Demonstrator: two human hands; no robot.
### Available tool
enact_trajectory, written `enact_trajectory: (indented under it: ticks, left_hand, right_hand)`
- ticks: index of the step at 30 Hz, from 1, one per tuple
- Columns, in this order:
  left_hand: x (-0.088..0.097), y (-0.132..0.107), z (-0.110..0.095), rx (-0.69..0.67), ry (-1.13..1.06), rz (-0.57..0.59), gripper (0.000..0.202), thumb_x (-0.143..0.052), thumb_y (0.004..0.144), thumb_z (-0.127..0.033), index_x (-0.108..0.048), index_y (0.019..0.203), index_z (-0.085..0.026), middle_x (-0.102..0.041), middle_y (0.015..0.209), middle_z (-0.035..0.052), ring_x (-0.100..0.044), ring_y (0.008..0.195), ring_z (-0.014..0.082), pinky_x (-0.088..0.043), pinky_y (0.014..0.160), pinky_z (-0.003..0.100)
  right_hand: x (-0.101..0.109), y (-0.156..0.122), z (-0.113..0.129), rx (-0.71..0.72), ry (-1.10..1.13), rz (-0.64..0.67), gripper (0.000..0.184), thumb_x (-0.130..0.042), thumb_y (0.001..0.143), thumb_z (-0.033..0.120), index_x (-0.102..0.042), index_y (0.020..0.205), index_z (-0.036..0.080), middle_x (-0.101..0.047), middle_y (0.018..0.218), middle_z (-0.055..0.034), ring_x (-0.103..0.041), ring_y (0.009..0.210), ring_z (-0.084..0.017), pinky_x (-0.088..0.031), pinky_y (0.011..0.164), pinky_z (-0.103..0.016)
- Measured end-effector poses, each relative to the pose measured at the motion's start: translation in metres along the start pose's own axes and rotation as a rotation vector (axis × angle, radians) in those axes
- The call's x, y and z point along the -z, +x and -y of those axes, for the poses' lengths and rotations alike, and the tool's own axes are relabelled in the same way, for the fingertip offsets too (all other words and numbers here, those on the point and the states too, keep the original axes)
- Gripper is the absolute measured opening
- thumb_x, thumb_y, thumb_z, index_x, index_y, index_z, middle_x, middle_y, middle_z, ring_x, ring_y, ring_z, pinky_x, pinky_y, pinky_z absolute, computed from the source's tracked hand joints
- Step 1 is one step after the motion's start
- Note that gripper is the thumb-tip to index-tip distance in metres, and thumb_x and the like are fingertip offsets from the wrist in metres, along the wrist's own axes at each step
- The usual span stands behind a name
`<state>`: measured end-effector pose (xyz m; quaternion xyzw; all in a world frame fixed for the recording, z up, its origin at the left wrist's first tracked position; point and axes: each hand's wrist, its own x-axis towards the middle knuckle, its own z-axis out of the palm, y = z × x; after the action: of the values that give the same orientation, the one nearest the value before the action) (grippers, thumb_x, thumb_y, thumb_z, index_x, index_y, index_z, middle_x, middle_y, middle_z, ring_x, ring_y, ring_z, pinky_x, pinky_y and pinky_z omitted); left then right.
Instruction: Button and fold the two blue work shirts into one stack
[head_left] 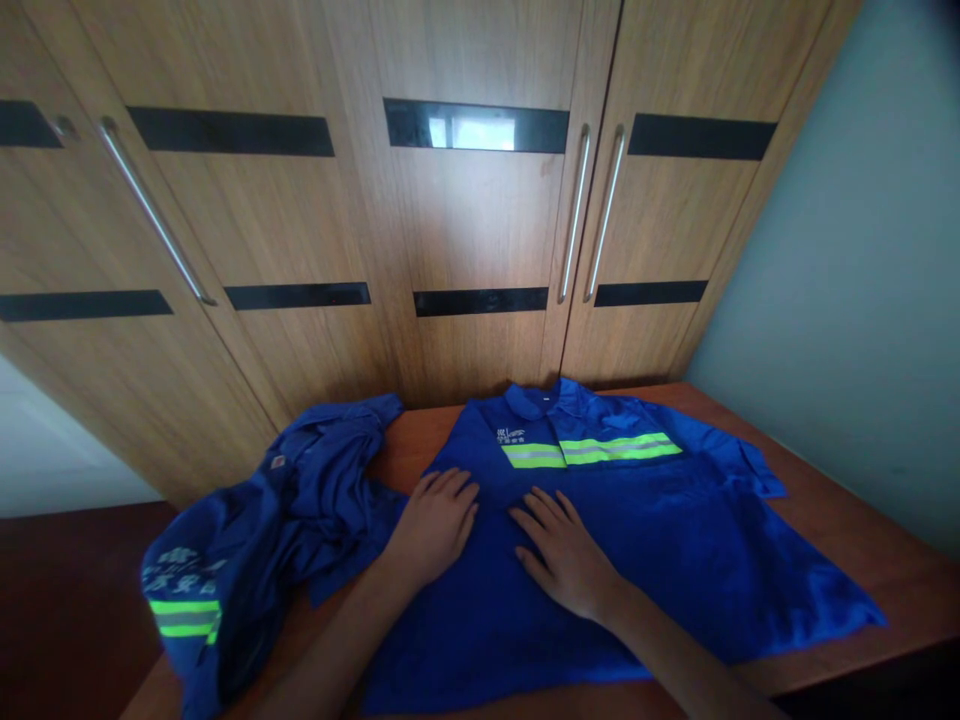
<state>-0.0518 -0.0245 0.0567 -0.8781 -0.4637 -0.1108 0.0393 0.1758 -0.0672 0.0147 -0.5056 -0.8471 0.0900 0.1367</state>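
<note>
The shirt (675, 545) lies spread on the table (409, 450), collar (525, 402) toward the cupboard (480, 220). My left hand (433, 525) and right hand (566, 560) rest palm-down on its front, apart from each other, fingers extended; neither is clamped on anything. I judge the cloth light, soft and limp, not fragile, liable to crease if pulled from one point. Best holds, in my estimate: shoulders or hem corners, both sides at once. Markings: white print (510, 437) above the yellow-green band (622, 450), apparently Chinese characters, too small to read with certainty. Collar tag (546, 399): illegible. The bundle (322, 500) to the left bears larger lettering (180, 570), distorted by folds. No brand confirmed.
</note>
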Motion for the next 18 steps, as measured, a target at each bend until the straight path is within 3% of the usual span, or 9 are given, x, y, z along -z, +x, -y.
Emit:
enact_trajectory:
  ticks: [3,5,8,11,15,18]
  left_hand:
    - [0.003,-0.01,0.023,0.086,0.071,-0.028,0.039,-0.04,0.095,-0.032,-0.058,0.128,-0.022,-0.053,0.139,0.0115,-0.045,0.129,0.0289,-0.03,0.109,0.05]
    - [-0.003,-0.017,0.029,0.056,0.088,-0.029,0.044,-0.04,0.095,-0.038,-0.05,0.136,-0.025,-0.044,0.147,0.0101,-0.038,0.135,0.0302,-0.023,0.112,0.054]
    - [-0.017,-0.027,0.025,-0.035,0.075,0.019,0.051,-0.041,0.094,-0.046,-0.041,0.142,-0.03,-0.038,0.151,0.0083,-0.031,0.139,0.0319,-0.017,0.112,0.058]
    - [-0.026,-0.031,0.017,-0.047,0.063,0.066,0.053,-0.038,0.095,-0.048,-0.038,0.144,-0.03,-0.037,0.152,0.009,-0.03,0.14,0.0323,-0.02,0.111,0.058]
    - [-0.026,-0.033,0.014,-0.016,0.053,0.082,0.053,-0.037,0.095,-0.05,-0.038,0.144,-0.031,-0.036,0.152,0.0087,-0.028,0.141,0.0319,-0.022,0.111,0.058]
    - [-0.022,-0.031,0.016,0.026,0.017,0.061,0.055,-0.04,0.093,-0.052,-0.042,0.142,-0.028,-0.036,0.152,0.0107,-0.031,0.139,0.0318,-0.029,0.109,0.054]
  right_hand:
    - [-0.001,0.001,-0.001,-0.014,0.026,-0.025,0.047,-0.04,0.095,0.041,-0.045,0.138,0.023,-0.043,0.145,-0.0093,-0.029,0.14,-0.027,-0.017,0.116,-0.052]
    - [-0.004,0.001,-0.002,-0.034,0.055,-0.074,0.044,-0.043,0.093,0.037,-0.048,0.134,0.02,-0.046,0.142,-0.012,-0.033,0.137,-0.027,-0.021,0.115,-0.052]
    - [-0.01,0.002,-0.006,-0.067,0.112,-0.166,0.039,-0.046,0.091,0.031,-0.05,0.127,0.016,-0.047,0.139,-0.0152,-0.037,0.134,-0.027,-0.028,0.114,-0.05]
    - [-0.012,0.001,-0.007,-0.089,0.119,-0.203,0.044,-0.046,0.09,0.029,-0.045,0.132,0.015,-0.038,0.147,-0.0149,-0.03,0.139,-0.026,-0.029,0.114,-0.046]
    - [-0.005,0.0,-0.004,-0.053,0.037,-0.124,0.056,-0.045,0.091,0.033,-0.035,0.145,0.019,-0.021,0.157,-0.0089,-0.017,0.144,-0.026,-0.025,0.116,-0.046]
    - [0.001,0.0,-0.001,0.006,-0.006,-0.012,0.054,-0.042,0.093,0.037,-0.036,0.146,0.025,-0.026,0.156,-0.005,-0.019,0.144,-0.027,-0.02,0.115,-0.051]
